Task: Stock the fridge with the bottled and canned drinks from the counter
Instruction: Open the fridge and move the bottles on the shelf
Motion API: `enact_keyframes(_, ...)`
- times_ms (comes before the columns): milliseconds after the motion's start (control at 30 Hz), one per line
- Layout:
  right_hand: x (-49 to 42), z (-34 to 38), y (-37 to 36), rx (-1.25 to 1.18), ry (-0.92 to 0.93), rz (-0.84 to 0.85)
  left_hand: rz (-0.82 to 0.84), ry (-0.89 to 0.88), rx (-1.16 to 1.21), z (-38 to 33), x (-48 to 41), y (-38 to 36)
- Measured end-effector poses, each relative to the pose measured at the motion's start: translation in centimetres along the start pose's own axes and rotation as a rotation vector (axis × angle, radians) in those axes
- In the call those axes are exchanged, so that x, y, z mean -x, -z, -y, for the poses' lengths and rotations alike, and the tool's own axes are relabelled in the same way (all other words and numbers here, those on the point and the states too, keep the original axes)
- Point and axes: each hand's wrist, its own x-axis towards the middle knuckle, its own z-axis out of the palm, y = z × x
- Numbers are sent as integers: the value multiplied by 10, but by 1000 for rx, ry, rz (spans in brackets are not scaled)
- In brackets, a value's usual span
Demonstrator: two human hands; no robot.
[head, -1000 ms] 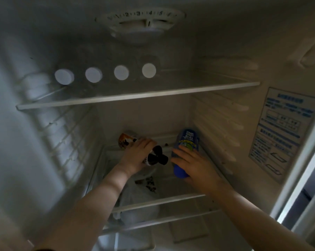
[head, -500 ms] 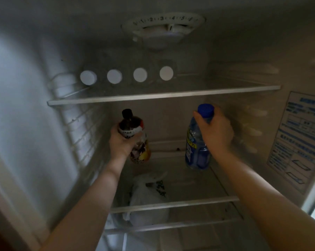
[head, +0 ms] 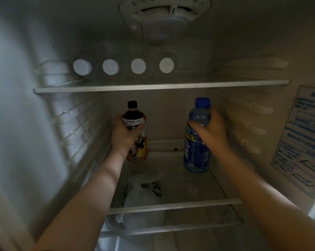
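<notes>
Left hand [head: 125,137] fingers gripping dark tea bottle [head: 136,133] at centre frame, right hand [head: 212,131] fingers gripping blue water bottle [head: 197,138] beside it, both upright under glass shelf [head: 160,86]

Upper shelf [head: 160,86]: perhaps four capped bottles [head: 110,67]

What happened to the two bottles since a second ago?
Both were tipped over; now the dark bottle and the blue bottle are upright. The left hand and right hand still grip them, one each. The four white caps on the top shelf and the bag below stayed put.
</notes>
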Motion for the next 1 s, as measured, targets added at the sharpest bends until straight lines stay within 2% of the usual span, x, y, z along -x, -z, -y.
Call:
enact_keyframes(67,17,-8,-1,-71,11,-63,-12,0,27,2,1,-3)
enact_keyframes(167,49,-32,-11,-109,-70,-160,-27,-15,111,6,1,-7)
enact_keyframes(300,71,-62,-20,-99,-135,-145,-14,1,74,24,5,-13)
enact_keyframes(433,66,-71,-18,8,-132,-146,9,40,40,42,17,-23)
enact_keyframes(567,57,-75,-21,252,-130,-112,57,-13,72,47,11,-17)
enact_keyframes(700,48,-70,-35,356,-215,-198,171,48,179,52,7,-5)
enact_keyframes(767,47,-70,-40,317,-203,-196,226,105,225,56,3,-1)
enact_keyframes(833,45,-76,-41,127,-213,-142,251,147,246,55,0,0)
enact_keyframes(900,44,-82,-36,0,-253,-65,224,153,176,55,-1,-2)
enact_keyframes(1000,49,-89,-30,27,-221,-30,132,229,-131,54,8,-10)
